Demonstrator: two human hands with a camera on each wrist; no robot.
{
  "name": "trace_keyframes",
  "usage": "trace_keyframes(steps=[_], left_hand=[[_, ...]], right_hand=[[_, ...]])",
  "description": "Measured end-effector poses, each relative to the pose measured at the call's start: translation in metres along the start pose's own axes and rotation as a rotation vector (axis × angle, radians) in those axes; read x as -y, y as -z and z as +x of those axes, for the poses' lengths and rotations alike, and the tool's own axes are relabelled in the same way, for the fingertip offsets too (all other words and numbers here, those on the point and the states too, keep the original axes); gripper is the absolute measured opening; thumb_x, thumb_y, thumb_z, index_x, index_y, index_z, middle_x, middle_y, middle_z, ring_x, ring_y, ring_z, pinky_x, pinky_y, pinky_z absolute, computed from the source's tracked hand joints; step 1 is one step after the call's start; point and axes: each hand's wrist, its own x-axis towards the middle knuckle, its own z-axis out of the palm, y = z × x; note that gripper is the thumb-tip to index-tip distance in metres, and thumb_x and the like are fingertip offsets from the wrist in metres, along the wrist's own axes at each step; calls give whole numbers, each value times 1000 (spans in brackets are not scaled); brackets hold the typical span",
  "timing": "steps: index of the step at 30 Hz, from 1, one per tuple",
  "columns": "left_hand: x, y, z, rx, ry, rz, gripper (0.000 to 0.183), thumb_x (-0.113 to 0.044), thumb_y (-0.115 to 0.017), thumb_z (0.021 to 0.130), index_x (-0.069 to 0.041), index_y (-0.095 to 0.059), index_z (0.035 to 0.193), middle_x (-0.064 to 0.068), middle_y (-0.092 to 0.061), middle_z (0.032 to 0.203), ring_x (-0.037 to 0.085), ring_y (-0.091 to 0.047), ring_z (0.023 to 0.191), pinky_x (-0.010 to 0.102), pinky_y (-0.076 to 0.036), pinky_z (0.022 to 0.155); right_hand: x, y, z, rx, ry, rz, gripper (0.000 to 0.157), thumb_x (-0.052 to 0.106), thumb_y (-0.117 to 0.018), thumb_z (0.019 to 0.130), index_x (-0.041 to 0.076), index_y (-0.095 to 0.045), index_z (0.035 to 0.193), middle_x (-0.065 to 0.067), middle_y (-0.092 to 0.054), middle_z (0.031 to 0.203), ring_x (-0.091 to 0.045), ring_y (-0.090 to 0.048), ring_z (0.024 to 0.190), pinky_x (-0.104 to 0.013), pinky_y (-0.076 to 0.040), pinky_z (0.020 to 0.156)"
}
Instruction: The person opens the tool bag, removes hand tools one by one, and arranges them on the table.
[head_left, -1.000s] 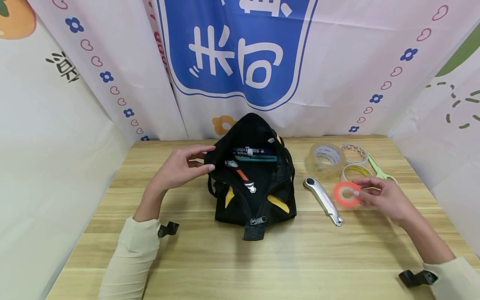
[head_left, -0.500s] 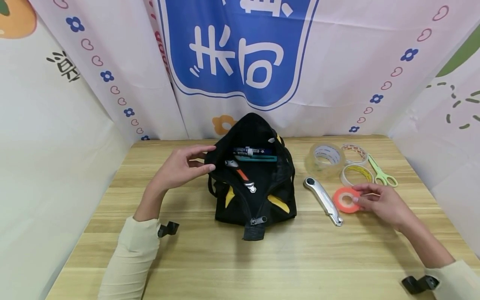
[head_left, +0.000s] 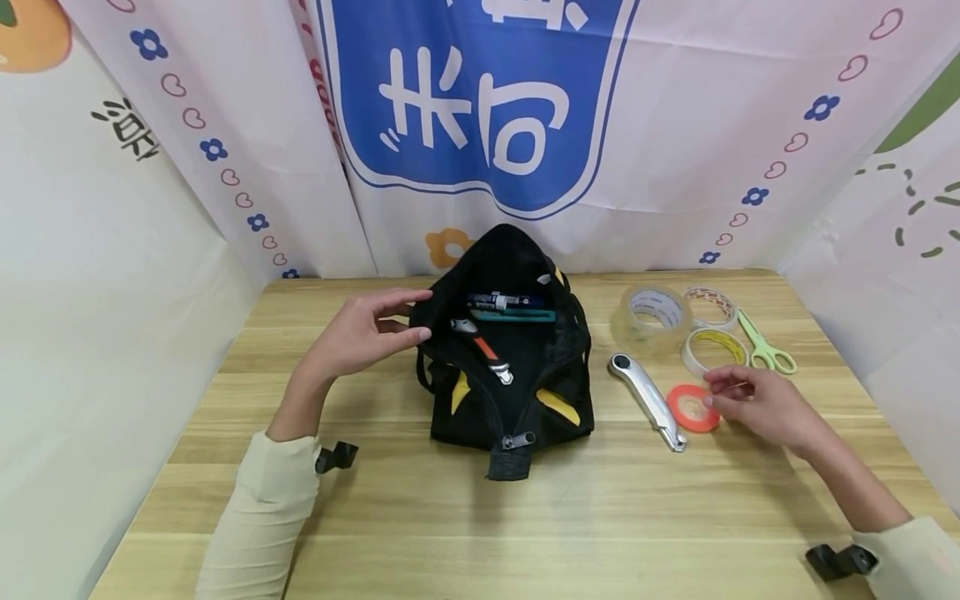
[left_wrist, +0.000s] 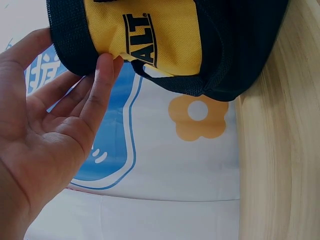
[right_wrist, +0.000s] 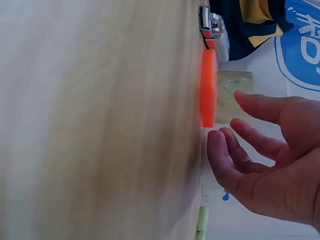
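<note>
My left hand (head_left: 367, 333) pinches the left rim of a black and yellow tool bag (head_left: 510, 417), thumb on one side and fingers on the other. The bag stands with its zipped mouth spread wide. In it lie a small cutter with an orange stripe (head_left: 486, 346), a teal tool (head_left: 517, 317) and dark markers (head_left: 498, 302). A roll of orange tape (head_left: 684, 414) rests flat on the table at right. Close over it is my right hand (head_left: 772, 408), fingers parted from the roll; the right wrist view shows a gap between the fingertips and the tape's edge (right_wrist: 208, 90).
Left of the orange tape lies a silver utility knife (head_left: 648, 404). Behind stand a wide clear tape roll (head_left: 626, 329), a white-edged roll (head_left: 693, 358) and another roll (head_left: 712, 293). Green scissors (head_left: 761, 346) lie beside them. A printed cloth (head_left: 675, 125) hangs behind the table.
My right hand has lowered the orange tape onto the table beside the utility knife and let it go. The left hand keeps its hold on the bag's rim.
</note>
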Motion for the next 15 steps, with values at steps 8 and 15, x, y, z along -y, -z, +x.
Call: trace_keyframes(steps=[8,15], left_hand=[[-1,1,0,-1,-3,2,52,-13,-79,99,-5,-64,148,17,-65,150,37,-70,125,21,-62,94],[0,0,0,-2,-5,-1,52,-13,-79,98,-5,-64,148,18,-65,149,37,-71,124,19,-62,93]], right_hand=[[28,13,13,-65,47,-22,48,29,-76,102,-3,-67,137,-21,-76,120,-5,-65,98,-18,-57,74],[64,23,26,-110,100,7,46,32,-77,102,2,-68,137,-17,-75,121,9,-60,95,-12,-54,77]])
